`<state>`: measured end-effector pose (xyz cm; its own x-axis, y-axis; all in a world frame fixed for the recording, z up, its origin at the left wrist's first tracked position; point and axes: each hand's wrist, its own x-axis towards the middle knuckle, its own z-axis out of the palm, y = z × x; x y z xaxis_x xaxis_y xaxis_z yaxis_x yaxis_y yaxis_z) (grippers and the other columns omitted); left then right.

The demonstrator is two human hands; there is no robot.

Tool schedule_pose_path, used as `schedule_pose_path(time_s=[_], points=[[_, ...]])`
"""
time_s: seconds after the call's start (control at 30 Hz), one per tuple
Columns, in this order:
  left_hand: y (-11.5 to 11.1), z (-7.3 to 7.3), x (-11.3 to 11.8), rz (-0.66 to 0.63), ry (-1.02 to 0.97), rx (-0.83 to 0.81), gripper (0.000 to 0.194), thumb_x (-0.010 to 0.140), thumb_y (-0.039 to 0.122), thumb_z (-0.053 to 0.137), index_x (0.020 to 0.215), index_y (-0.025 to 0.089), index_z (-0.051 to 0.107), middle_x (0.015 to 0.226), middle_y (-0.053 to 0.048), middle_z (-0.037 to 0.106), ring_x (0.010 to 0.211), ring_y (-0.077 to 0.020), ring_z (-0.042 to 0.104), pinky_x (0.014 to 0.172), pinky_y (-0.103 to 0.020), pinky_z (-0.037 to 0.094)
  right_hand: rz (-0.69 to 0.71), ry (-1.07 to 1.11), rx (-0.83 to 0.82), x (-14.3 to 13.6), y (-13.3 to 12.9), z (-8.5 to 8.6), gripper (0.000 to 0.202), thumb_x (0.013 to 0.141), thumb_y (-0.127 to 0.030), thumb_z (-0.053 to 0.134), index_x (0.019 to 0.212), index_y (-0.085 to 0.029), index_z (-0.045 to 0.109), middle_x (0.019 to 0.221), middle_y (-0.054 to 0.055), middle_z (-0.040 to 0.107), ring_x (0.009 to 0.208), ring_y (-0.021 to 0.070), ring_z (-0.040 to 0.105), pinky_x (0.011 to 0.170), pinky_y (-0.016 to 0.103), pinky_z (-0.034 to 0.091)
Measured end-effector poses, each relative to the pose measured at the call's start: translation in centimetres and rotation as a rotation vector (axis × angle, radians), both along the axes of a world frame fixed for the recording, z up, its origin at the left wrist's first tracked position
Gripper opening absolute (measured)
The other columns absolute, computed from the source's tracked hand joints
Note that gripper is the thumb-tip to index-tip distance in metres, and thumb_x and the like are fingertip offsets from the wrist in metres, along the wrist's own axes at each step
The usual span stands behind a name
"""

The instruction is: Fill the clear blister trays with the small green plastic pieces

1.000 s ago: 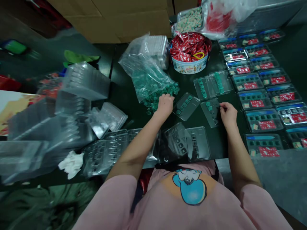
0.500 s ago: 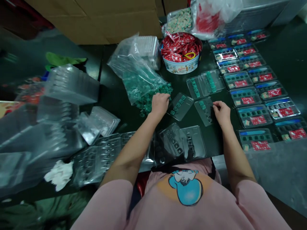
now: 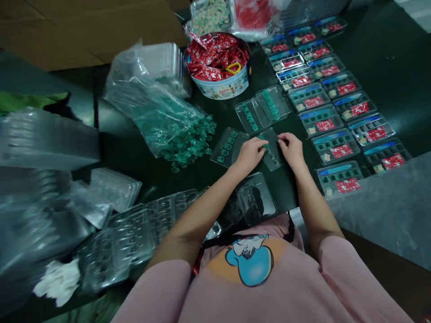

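My left hand (image 3: 251,154) is over the upper left part of a clear plastic tray (image 3: 272,157), its fingers pinched together at a green piece in one of the small slots. My right hand (image 3: 290,147) pinches the right edge of that same tray. Left of it lies another clear tray (image 3: 222,150) with several green pieces in a row, partly behind my left hand. A heap of green pieces (image 3: 188,143) spills from a clear bag (image 3: 148,98) farther left. Above the hands, an opened tray (image 3: 261,107) holds two rows of green pieces.
A round tin (image 3: 220,87) of red packets stands behind. Filled trays (image 3: 336,148) with blue sticks and red packets line the right. Stacked clear trays (image 3: 50,139) stand left; loose ones (image 3: 131,237) lie along the front edge. White crumpled paper (image 3: 59,282) is at the lower left.
My left hand has left the green heap and come right, over the tray by my right hand. My right hand stays at that tray's edge. The whole view has shifted.
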<state>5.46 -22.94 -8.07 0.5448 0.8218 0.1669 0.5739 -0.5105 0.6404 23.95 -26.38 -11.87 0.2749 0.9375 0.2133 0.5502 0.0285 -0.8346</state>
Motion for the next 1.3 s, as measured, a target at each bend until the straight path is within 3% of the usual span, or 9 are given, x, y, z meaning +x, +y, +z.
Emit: schedule_pose_path(time_s=[0.2,0.4,0.6,0.7,0.8,0.9,1.0,1.13,1.3], points=[[0.3,-1.4,1.5,-0.077,0.099,0.058,0.021,0.083,0.013,0.063,0.100,0.018,0.073,0.098,-0.008,0.070,0.093,-0.0199,0.065,0.086,-0.032,0.051,0.015,-0.006,0.009,-0.2,-0.2,0.5,0.017,0.082,-0.019,0.052,0.092,-0.019,0.066,0.092,0.006,0.066,0.087,0.0196,0.061,0.083,0.034,0.049],[0.5,-2.3,2.1,-0.117,0.139,0.070,0.016,0.085,0.016,0.061,0.094,0.017,0.074,0.093,-0.008,0.068,0.087,-0.0189,0.064,0.080,-0.030,0.051,0.000,-0.019,0.038,-0.3,-0.1,0.5,0.015,0.082,-0.018,0.053,0.089,-0.019,0.065,0.089,0.006,0.066,0.085,0.0198,0.062,0.082,0.034,0.050],[-1.1,-2.8,2.0,-0.123,0.103,0.084,0.020,0.087,0.015,0.055,0.098,0.018,0.072,0.096,-0.009,0.066,0.089,-0.0199,0.064,0.080,-0.031,0.051,-0.005,-0.047,0.045,0.0,-0.2,-0.1,0.016,0.082,-0.019,0.053,0.090,-0.020,0.067,0.089,0.007,0.067,0.085,0.0211,0.062,0.081,0.035,0.051],[-1.3,-1.4,0.1,-0.130,0.014,0.109,0.030,0.086,0.018,0.059,0.115,0.019,0.067,0.114,-0.011,0.063,0.099,-0.0197,0.063,0.086,-0.031,0.050,-0.001,-0.056,0.048,0.2,-0.3,-0.6,0.016,0.082,-0.020,0.054,0.091,-0.019,0.067,0.090,0.007,0.067,0.084,0.0214,0.063,0.081,0.037,0.051],[0.2,0.5,-4.4,0.018,0.023,0.206,0.035,0.088,0.020,0.056,0.122,0.019,0.063,0.121,-0.011,0.060,0.107,-0.0203,0.059,0.090,-0.032,0.048,-0.011,-0.061,0.054,0.4,-0.2,-1.0,0.016,0.082,-0.022,0.055,0.092,-0.019,0.067,0.090,0.007,0.067,0.082,0.0209,0.063,0.080,0.037,0.052],[3.0,1.8,-10.0,0.211,0.299,0.226,0.030,0.089,0.014,0.048,0.110,0.018,0.069,0.107,-0.012,0.064,0.102,-0.0247,0.058,0.090,-0.040,0.045,-0.020,-0.081,0.056,0.4,-0.1,-1.2,0.017,0.082,-0.023,0.054,0.092,-0.019,0.067,0.090,0.007,0.067,0.081,0.0208,0.063,0.080,0.038,0.052],[5.5,2.0,-13.7,0.226,0.583,0.174,0.030,0.086,0.009,0.044,0.099,0.014,0.071,0.102,-0.015,0.064,0.098,-0.0275,0.055,0.085,-0.042,0.042,-0.021,-0.100,0.063,0.3,-0.1,-1.2,0.017,0.082,-0.023,0.054,0.091,-0.019,0.067,0.090,0.008,0.067,0.082,0.0211,0.063,0.079,0.037,0.052],[6.5,1.5,-14.2,0.185,0.727,0.170,0.025,0.085,0.009,0.044,0.088,0.010,0.069,0.101,-0.018,0.060,0.098,-0.0291,0.050,0.083,-0.041,0.038,-0.024,-0.096,0.060,0.3,-0.1,-1.0,0.017,0.082,-0.023,0.054,0.091,-0.018,0.067,0.090,0.008,0.067,0.082,0.0209,0.064,0.079,0.037,0.052],[6.7,1.0,-13.8,0.177,0.653,0.205,0.022,0.084,0.009,0.044,0.088,0.010,0.066,0.098,-0.018,0.059,0.096,-0.0286,0.050,0.082,-0.041,0.037,-0.032,-0.080,0.052,0.1,-0.1,-0.9,0.017,0.082,-0.025,0.054,0.090,-0.019,0.067,0.090,0.008,0.067,0.081,0.0214,0.063,0.079,0.037,0.052]])
